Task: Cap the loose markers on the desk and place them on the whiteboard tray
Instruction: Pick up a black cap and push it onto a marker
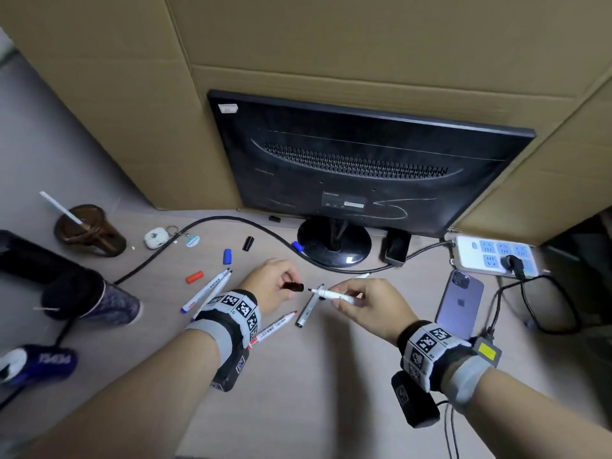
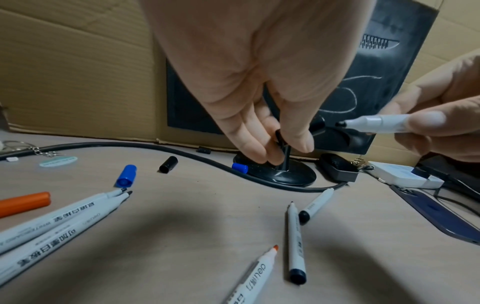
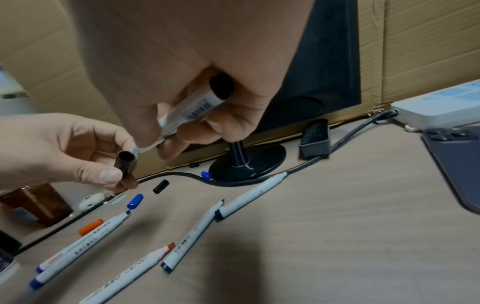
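Left hand [image 1: 273,283]: pinches black cap [image 1: 294,286], centre frame | Right hand [image 1: 367,304]: pinches uncapped black marker [image 1: 332,295] mid-barrel, tip just beside cap mouth | Handling: likely light, rigid, smooth plastic; grip barrel, keep off inked tip | Other markers: on bench [image 1: 298,392], lower left.

In the left wrist view our fingers [image 2: 249,131] hide most of the black cap [image 2: 280,137]. At 6 o'clock the red marker [image 2: 249,281] runs off the edge. The phone [image 2: 439,218] is cut off at 4 o'clock. The monitor's label [image 1: 344,203] is too small to read.
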